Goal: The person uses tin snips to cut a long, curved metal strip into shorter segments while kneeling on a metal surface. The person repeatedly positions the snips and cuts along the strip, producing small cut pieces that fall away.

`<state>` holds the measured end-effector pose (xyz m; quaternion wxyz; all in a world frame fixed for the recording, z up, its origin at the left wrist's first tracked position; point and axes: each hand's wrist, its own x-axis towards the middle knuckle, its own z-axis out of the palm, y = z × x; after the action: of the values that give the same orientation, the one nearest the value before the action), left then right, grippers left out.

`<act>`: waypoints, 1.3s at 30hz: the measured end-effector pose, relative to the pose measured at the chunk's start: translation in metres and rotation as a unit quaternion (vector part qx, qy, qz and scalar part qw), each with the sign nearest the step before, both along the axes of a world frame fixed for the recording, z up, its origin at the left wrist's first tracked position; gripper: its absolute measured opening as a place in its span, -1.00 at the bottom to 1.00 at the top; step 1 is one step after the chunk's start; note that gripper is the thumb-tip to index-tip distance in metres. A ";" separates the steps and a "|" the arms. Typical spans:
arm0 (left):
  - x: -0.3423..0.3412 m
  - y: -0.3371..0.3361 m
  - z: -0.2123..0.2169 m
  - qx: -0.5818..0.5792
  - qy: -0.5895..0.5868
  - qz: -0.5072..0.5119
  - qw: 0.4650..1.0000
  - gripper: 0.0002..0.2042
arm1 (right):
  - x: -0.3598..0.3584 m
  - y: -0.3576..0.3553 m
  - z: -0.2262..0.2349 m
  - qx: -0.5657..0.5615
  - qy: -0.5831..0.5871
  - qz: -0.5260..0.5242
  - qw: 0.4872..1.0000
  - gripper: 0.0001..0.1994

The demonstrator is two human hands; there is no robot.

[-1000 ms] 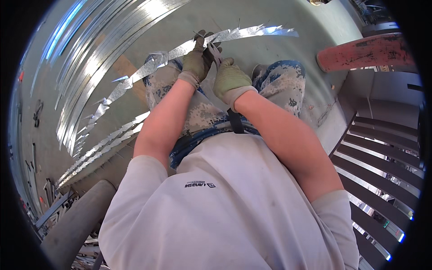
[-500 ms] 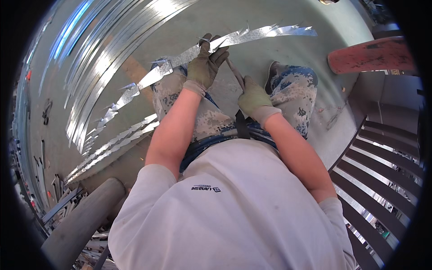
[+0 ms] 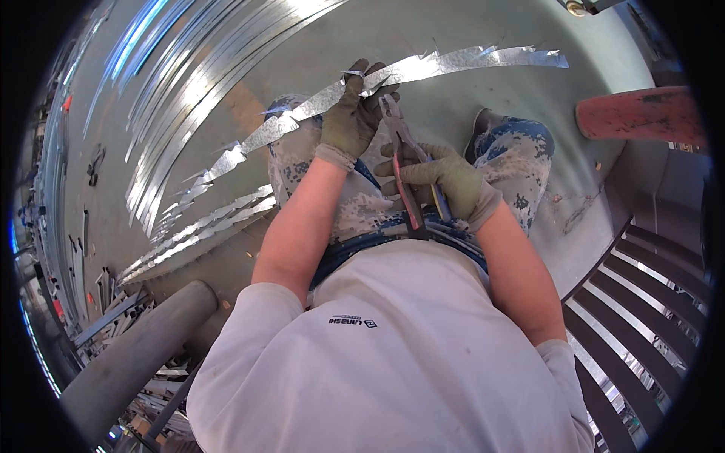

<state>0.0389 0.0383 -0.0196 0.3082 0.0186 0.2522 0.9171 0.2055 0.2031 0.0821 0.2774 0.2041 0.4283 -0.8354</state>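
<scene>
A long, shiny sheet-metal strip runs across in front of me, with bent, pointed tabs along its edges. My left hand, in a dark olive glove, grips it near the middle, fingers around the strip. In my right hand, also gloved, is a pair of pliers with red and blue handles spread apart. Their jaws point up beside my left fingers, just below the strip. Whether the jaws touch the metal, I cannot tell.
Many long metal strips lie on the floor at the left, with more notched strips nearer. A grey round post is at lower left, a red one at right. Dark slats stand at lower right. My camouflage-clad knees are under the strip.
The pliers' handles have spread apart; before, the tool looked narrow with its handles inside my right glove. My right fingers have loosened and stretched out. My left hand keeps hold of the strip.
</scene>
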 end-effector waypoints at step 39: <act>-0.002 -0.009 0.005 -0.023 -0.001 0.008 1.000 -0.55 | -0.029 -0.011 -0.007 -0.012 -0.090 0.004 0.996 -0.64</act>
<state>0.0371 0.0296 -0.0145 0.3016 0.0090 0.2732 0.9134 0.1768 0.1926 0.0755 0.3205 0.2731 0.3928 -0.8176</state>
